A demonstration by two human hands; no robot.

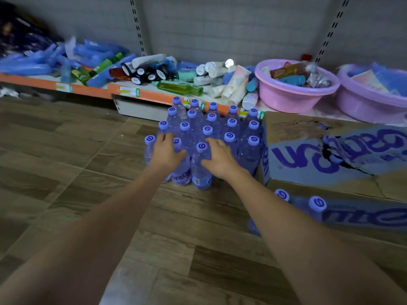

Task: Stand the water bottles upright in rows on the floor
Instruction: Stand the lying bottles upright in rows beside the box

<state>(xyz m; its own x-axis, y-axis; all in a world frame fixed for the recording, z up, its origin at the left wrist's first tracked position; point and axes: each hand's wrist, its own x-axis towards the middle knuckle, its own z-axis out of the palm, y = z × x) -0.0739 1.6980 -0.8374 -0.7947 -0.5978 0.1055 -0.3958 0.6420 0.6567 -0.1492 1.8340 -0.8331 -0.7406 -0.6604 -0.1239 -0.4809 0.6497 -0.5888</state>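
Upright water bottles (229,130) on wood-look floor (66,150) before low shelf (88,85)

Both bare forearms reach forward from the lower corners and converge toward the middle. The left hand (166,150) lies palm down, fingers spread and lightly bent, thumb pointing inward. The right hand (219,156) lies likewise palm down, fingers extended forward, just beside the left.

One head-worn view looks forward and down, close over the floor (88,150).
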